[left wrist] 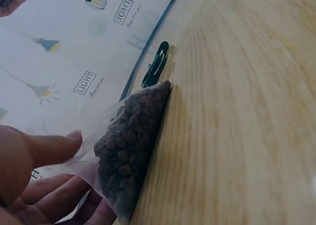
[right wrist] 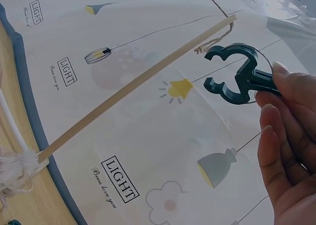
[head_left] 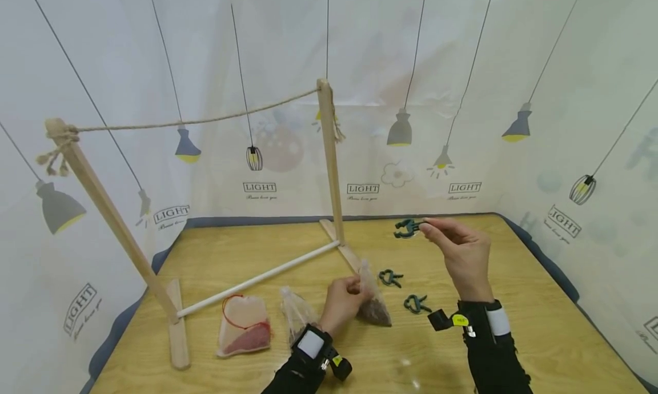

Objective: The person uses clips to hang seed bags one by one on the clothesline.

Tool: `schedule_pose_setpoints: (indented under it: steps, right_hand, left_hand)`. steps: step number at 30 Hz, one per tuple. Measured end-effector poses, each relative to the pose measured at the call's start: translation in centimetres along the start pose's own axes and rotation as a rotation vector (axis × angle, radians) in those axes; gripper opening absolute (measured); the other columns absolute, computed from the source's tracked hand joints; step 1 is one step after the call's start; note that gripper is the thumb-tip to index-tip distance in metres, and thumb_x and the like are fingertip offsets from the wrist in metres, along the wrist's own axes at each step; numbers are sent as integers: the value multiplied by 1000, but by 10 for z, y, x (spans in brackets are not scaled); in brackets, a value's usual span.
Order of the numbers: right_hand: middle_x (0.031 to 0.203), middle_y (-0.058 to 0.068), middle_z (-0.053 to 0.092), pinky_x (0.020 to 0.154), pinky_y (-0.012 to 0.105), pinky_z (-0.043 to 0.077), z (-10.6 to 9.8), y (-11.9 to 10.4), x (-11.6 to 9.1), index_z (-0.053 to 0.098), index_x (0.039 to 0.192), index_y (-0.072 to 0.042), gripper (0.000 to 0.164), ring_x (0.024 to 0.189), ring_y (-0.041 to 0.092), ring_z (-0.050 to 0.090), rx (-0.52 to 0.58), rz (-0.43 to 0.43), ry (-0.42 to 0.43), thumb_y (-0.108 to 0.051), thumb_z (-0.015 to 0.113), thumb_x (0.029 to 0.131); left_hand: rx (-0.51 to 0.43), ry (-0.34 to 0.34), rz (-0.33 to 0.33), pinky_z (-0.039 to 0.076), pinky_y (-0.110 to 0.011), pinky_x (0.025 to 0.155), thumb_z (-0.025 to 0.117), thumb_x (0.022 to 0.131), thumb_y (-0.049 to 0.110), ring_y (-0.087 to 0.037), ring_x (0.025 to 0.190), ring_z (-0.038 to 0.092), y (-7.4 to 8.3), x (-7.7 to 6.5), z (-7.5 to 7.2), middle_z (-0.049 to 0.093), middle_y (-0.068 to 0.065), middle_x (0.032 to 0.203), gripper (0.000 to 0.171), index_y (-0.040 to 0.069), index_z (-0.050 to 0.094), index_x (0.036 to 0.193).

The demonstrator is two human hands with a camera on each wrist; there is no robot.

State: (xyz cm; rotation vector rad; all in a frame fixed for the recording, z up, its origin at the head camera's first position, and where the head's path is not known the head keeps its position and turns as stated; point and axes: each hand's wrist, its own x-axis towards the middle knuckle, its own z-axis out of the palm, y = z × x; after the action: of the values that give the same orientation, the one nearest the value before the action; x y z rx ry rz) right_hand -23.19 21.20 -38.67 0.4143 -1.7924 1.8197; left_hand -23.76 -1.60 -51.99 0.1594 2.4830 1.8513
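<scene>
My left hand [head_left: 341, 304] pinches the upper part of a sheer drawstring-type bag [head_left: 375, 309]. Dark gravel [left wrist: 129, 136] fills its lower half, which rests on the table in the left wrist view. Raised at the right, my right hand [head_left: 465, 260] squeezes the handles of a dark green plastic spring clip [head_left: 406, 228] between thumb and fingers. In the right wrist view the jaws of that clip stand spread apart, with nothing between them. Two more green clips, an upper one [head_left: 390, 278] and a lower one [head_left: 417, 304], lie on the table between the hands.
A wooden frame has a left post [head_left: 110, 211], a right post [head_left: 330, 160], a slack twine rope [head_left: 205, 121] between their tops and a white rod [head_left: 257, 278] low down. A bag with pinkish contents and red cord [head_left: 244, 328] and another sheer bag [head_left: 297, 311] lie left of my left hand.
</scene>
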Motion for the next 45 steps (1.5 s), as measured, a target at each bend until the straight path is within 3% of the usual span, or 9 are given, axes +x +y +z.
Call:
schedule_pose_setpoints:
  steps: [6, 12, 26, 31, 37, 45]
  right_hand:
    - [88, -4, 79, 75, 19, 61, -1, 2, -1, 74, 104, 12, 19, 79, 10, 73, -9, 4, 10, 0, 77, 89]
    - [88, -4, 78, 75, 19, 61, 0, 2, -1, 75, 104, 11, 19, 80, 10, 72, -16, 10, 10, -1, 78, 89]
    - [90, -4, 79, 78, 20, 61, 5, -1, -2, 73, 107, 13, 21, 82, 10, 73, -11, -4, -22, 0, 76, 90]
    - [91, -4, 79, 78, 20, 61, 7, -1, -3, 73, 106, 13, 20, 82, 10, 73, 17, -10, -40, 1, 76, 90]
    - [93, -4, 79, 80, 20, 61, 10, 0, -1, 74, 107, 12, 20, 84, 11, 74, 24, -2, -53, 0, 75, 91]
    - [95, -6, 78, 82, 20, 61, 22, -3, 6, 75, 110, 7, 24, 87, 9, 73, 7, 14, -71, -8, 78, 91]
  left_hand:
    - [-54, 13, 6, 53, -19, 61, 80, 89, 12, -11, 80, 73, 0, -3, 1, 79, -11, 91, 19, 5, 80, 106]
    - [-90, 48, 11, 53, -18, 62, 84, 86, 15, -7, 76, 71, 1, -4, 0, 79, -8, 88, 10, 9, 82, 94]
    - [-86, 70, 45, 55, -19, 67, 81, 89, 21, -10, 80, 73, 9, -11, -13, 80, -2, 86, 6, 16, 82, 93]
    - [-72, 98, 63, 53, -19, 67, 80, 91, 26, -9, 81, 72, 17, -15, -27, 80, 2, 88, 6, 21, 81, 95]
    - [-93, 154, 98, 44, -19, 58, 79, 91, 26, -12, 75, 68, 33, -11, -55, 80, -5, 91, 11, 17, 81, 98]
    - [-122, 294, 122, 46, -20, 57, 81, 89, 22, -10, 76, 69, 53, -1, -98, 80, -9, 91, 12, 13, 81, 98]
